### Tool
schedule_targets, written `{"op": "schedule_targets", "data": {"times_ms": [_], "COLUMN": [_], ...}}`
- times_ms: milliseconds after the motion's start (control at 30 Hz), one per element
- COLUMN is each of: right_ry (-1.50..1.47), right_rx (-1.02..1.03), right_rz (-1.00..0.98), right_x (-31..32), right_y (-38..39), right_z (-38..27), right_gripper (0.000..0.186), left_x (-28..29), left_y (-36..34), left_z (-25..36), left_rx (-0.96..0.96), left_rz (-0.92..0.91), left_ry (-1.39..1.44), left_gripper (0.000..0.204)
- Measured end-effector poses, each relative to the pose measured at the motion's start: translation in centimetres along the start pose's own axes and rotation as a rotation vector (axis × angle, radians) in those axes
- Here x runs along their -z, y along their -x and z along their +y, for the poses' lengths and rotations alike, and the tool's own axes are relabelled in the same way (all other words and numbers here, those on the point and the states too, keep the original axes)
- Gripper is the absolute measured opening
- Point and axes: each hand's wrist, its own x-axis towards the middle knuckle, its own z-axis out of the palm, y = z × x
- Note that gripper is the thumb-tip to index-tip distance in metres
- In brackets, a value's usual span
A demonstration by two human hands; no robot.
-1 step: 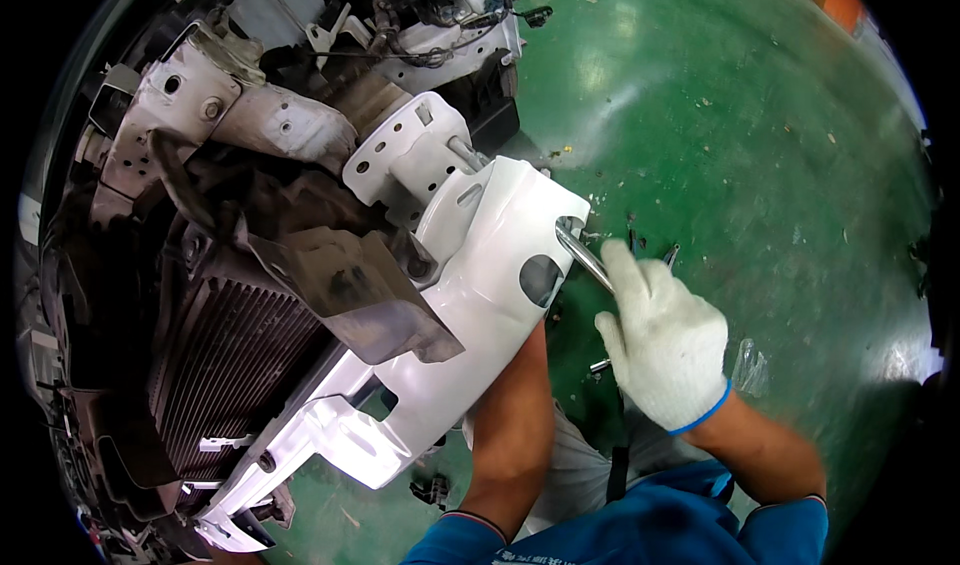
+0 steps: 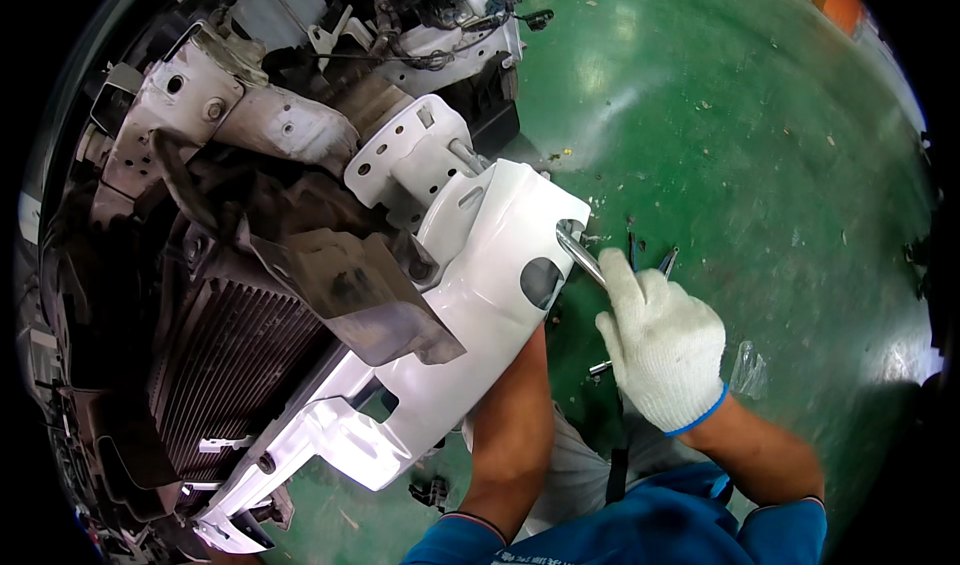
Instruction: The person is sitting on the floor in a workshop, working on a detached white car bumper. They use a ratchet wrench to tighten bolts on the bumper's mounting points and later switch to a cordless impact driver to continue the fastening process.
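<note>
In a white cotton glove with a blue cuff, my right hand (image 2: pixel 655 340) grips a chrome bar tool (image 2: pixel 585 257) by its near end. The bar's far end enters an opening at the right end of a white painted metal beam (image 2: pixel 465 340), just above a larger round hole. My left forearm (image 2: pixel 505 435) reaches up behind the beam, which hides that hand and whatever it touches. A bolt-holed white bracket (image 2: pixel 400 145) stands behind the beam's right end, and a bent, dull metal plate (image 2: pixel 350 285) overlaps its upper edge.
The opened vehicle front, with a radiator (image 2: pixel 220 365), a dirty frame rail (image 2: pixel 280 125) and cables (image 2: pixel 430 60), fills the left. Several tools (image 2: pixel 668 263) and a crumpled clear plastic piece (image 2: pixel 750 370) lie on the green floor (image 2: pixel 760 165). An orange object (image 2: pixel 835 0) stands far right.
My gloved right hand has shifted very slightly down and left on the chrome bar. The white beam and vehicle front look the same.
</note>
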Motion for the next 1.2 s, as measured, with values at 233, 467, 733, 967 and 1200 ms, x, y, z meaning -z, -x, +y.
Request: {"op": "schedule_targets", "data": {"times_ms": [233,467,733,967,1200], "right_ry": [-1.136,-1.185,-0.365,-1.868,0.026], "right_rx": [-0.51,-0.553,-0.096,-0.818,0.05], "right_rz": [-0.489,-0.485,-0.073,-0.526,-0.002], "right_x": [0.1,1.2,-1.5,-1.0,-0.8], "right_y": [-1.6,-1.1,1.1,0.7,1.3], "right_z": [3.1,2.9,2.8,3.7,2.6], "right_gripper": [0.042,0.06,0.057,0.046,0.063], "left_x": [-0.6,-0.4,-0.6,-1.1,-3.0], "left_y": [-0.4,-0.2,-0.6,-0.5,-0.1], "left_z": [0.5,0.6,0.4,0.4,0.3], "left_rx": [-0.036,-0.052,-0.07,-0.08,-0.13], "left_rz": [0.024,0.021,0.026,0.025,0.042], "left_ry": [-0.013,-0.038,-0.072,-0.083,-0.24], "left_gripper": [0.047,0.047,0.048,0.049,0.05]}}
